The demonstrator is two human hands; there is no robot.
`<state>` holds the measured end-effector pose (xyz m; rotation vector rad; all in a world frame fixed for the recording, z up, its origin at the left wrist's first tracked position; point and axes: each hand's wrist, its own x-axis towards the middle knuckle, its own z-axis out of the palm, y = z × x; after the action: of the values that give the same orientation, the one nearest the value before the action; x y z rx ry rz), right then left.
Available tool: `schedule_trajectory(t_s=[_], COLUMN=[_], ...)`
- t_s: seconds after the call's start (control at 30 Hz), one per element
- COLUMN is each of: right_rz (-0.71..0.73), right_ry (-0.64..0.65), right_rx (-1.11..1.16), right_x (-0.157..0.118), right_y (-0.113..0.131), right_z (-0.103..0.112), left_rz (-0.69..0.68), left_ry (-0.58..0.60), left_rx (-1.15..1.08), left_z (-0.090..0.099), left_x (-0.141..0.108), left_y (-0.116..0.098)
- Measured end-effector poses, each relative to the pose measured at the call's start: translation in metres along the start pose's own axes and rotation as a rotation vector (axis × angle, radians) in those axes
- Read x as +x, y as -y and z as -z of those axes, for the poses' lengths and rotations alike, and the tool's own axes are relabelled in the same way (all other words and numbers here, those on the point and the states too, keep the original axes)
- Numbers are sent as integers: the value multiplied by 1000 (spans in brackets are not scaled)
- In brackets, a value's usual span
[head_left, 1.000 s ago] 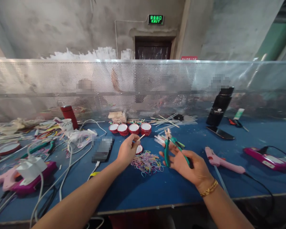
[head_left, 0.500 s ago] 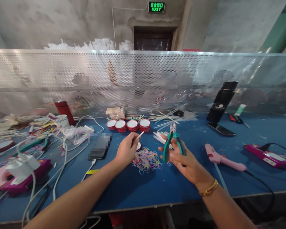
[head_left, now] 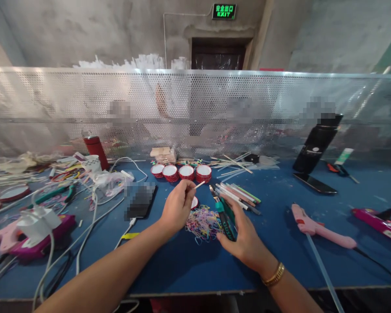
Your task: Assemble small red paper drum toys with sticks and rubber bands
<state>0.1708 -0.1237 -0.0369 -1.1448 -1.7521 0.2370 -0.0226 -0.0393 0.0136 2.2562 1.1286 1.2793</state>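
Observation:
My left hand (head_left: 178, 204) pinches a short, pale thin stick (head_left: 200, 184), its tip pointing up to the right. In my right hand (head_left: 243, 237) is a pair of green-handled cutting pliers (head_left: 222, 211), fingers around the handles and the jaws toward the stick. Between the hands lies a pile of small coloured rubber bands (head_left: 202, 226). A small red-rimmed white disc (head_left: 194, 202) shows partly behind my left hand. Beyond the pliers lies a bundle of marker-like sticks (head_left: 237, 194).
Stacks of red-rimmed discs (head_left: 186, 172) stand farther back. A pink glue gun (head_left: 322, 228) lies right, near a black bottle (head_left: 317, 145) and dark phone (head_left: 316, 184). Left are a charging phone (head_left: 141, 201), white cables (head_left: 94, 217) and a red flask (head_left: 96, 152). A perforated metal screen (head_left: 133, 91) spans the back.
My right hand has moved lower and left, turning the pliers, whose spread handles have come together. My left hand still holds the stick. The whole view has shifted slightly.

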Motion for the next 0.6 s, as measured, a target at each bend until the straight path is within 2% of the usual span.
schedule_trajectory(t_s=[0.23, 0.6], right_rz=[16, 33], right_ry=[26, 54], right_rx=[-49, -49], right_x=[0, 2], right_y=[-1, 5], right_z=[-2, 0], left_rz=[-76, -101], left_ry=[-50, -4], left_rx=[-39, -64], left_z=[3, 2], left_x=[-1, -2], left_y=[-5, -7])
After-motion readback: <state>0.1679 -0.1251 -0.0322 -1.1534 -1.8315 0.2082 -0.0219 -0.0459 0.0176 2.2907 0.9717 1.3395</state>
